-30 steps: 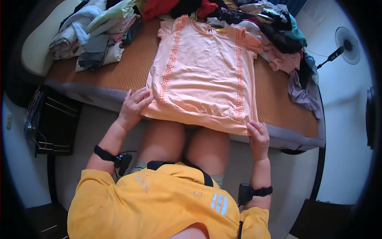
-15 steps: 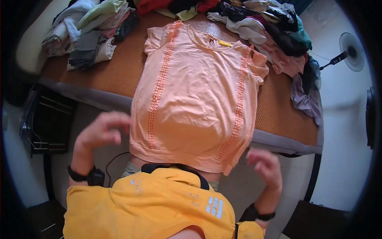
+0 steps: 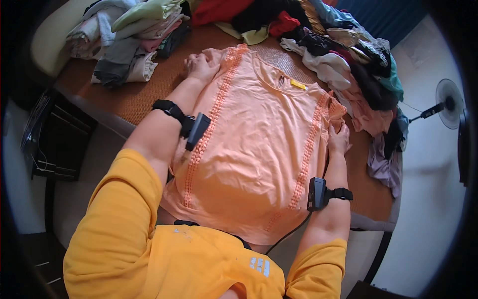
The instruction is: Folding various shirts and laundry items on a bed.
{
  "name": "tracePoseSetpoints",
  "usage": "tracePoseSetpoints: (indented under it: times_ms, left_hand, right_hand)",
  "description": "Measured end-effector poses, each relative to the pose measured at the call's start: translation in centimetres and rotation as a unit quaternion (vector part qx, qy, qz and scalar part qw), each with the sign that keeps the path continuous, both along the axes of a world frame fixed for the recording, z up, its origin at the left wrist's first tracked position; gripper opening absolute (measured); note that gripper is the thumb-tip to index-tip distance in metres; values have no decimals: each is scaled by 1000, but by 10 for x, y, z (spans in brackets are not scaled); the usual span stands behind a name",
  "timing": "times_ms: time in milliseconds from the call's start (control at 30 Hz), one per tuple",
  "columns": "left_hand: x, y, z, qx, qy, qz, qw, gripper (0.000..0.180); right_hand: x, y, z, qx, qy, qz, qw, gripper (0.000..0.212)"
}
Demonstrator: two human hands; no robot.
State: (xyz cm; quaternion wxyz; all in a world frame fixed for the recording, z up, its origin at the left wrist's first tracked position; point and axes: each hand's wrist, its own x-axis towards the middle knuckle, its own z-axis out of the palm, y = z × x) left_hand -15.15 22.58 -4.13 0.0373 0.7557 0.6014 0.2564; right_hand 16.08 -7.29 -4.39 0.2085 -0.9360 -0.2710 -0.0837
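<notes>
- Since the earlier frame, the left hand (image 3: 201, 69) and right hand (image 3: 339, 138) have moved up from beside the lower end of the peach shirt (image 3: 254, 134) to its 2 sleeves.
- Far left, a black cabinet (image 3: 64, 144) stands beside the bed (image 3: 134, 102).
- Next, a stack of folded clothes (image 3: 119, 60) sits on the bed.
- The left hand's grip is together on the left sleeve, fingers curled.
- In the middle, the peach shirt lies spread out, neckline away from the person, its lower end reaching past the bed's near edge to the yellow top (image 3: 199, 264).
- The right hand's grip is clamped on the right sleeve.
- Beyond it lies a loose clothes heap (image 3: 371, 87).
- Far right is a fan (image 3: 449, 103).
</notes>
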Motion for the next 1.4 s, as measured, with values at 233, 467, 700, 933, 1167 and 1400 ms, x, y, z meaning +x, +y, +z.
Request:
tracePoseSetpoints:
  times_ms: [233,467,700,933,1167,1400]
  left_hand:
    - [-26,46,-25,76,-323,-112,937,26]
    - [-56,50,-12,-267,-584,-24,766,50]
    - [-21,50,2,51,-1,22,998,78]
    - [-29,62,18,-76,-31,-103,991,49]
    - [-39,61,24,-44,-111,-112,986,40]
    - [51,-7,55,-241,-212,-218,922,54]
  right_hand:
    - [65,-10,-26,416,187,48,888,15]
    - [40,5,18,537,580,162,591,22]
    - [48,0,16,423,305,90,848,51]
    - [62,-11,28,247,386,152,876,28]
    - [48,-12,37,313,342,165,871,26]
    - [14,36,50,243,30,285,927,41]
